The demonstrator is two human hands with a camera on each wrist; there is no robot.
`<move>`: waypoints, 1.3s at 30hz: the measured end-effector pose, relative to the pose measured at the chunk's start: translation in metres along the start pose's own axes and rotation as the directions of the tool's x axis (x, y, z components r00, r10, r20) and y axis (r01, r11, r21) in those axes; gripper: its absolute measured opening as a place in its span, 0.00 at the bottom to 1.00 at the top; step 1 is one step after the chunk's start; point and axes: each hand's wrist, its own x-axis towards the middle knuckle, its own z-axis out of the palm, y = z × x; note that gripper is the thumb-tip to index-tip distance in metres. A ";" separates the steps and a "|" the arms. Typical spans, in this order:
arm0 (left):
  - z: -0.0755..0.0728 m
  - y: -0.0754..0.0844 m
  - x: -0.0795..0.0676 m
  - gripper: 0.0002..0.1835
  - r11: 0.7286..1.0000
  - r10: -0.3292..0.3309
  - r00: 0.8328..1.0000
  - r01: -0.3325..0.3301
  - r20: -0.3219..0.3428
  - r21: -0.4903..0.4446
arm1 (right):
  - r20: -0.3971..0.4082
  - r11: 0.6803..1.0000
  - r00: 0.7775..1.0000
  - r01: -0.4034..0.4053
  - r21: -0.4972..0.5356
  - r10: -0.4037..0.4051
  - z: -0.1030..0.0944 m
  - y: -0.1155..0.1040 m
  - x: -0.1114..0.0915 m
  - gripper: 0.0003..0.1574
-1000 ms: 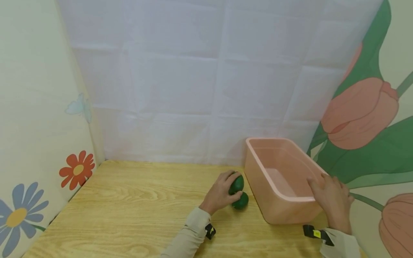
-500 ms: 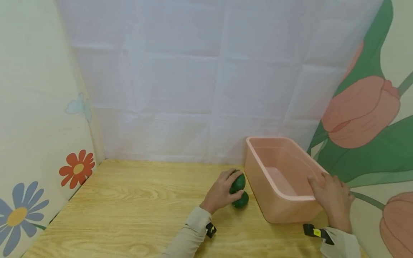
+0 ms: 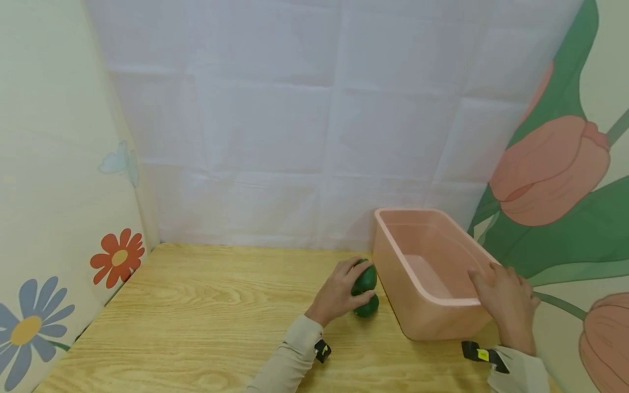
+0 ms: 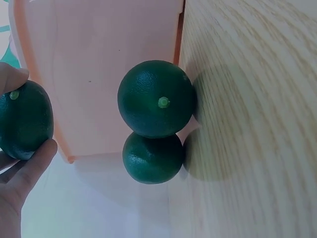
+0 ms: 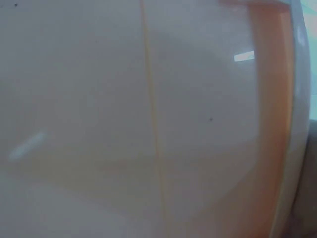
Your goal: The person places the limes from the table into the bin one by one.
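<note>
My left hand [image 3: 339, 292] holds a dark green lime [image 4: 26, 119] between thumb and fingers, raised off the wooden table. Below it in the head view, a second lime [image 3: 366, 305] is partly covered by the thumb. The left wrist view has two limes on the table, the nearer lime [image 4: 156, 99] showing its pale stem nub and overlapping the farther lime [image 4: 152, 158]. My right hand [image 3: 508, 303] grips the near right rim of a pink plastic tub [image 3: 403, 295], thumb toward the inside. Mostly the tub's wall [image 5: 208, 119] fills the right wrist view.
The tub stands on the right side of the wooden table [image 3: 196, 316], just right of the limes. Behind the table hangs a white sheet [image 3: 255, 136]. Flower-printed walls [image 3: 550, 169] close in the left and right sides.
The left hand has shifted slightly right with the lime, bringing it closer to the tub's left wall. The right hand and the tub stay where they were.
</note>
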 end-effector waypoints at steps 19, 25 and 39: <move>0.001 0.006 0.010 0.35 0.999 0.050 0.998 -0.050 -0.024 -0.004 | 0.014 1.000 1.000 -0.005 -0.011 0.005 -0.001 -0.001 0.000 0.54; 0.001 0.008 0.013 0.35 0.998 0.070 0.996 -0.070 -0.054 0.002 | 0.003 1.000 1.000 0.003 -0.005 -0.003 -0.001 -0.001 -0.001 0.54; 0.002 0.014 0.019 0.35 0.994 0.111 0.985 -0.110 -0.129 0.017 | 0.009 1.000 1.000 -0.013 -0.006 0.013 -0.002 -0.002 -0.001 0.54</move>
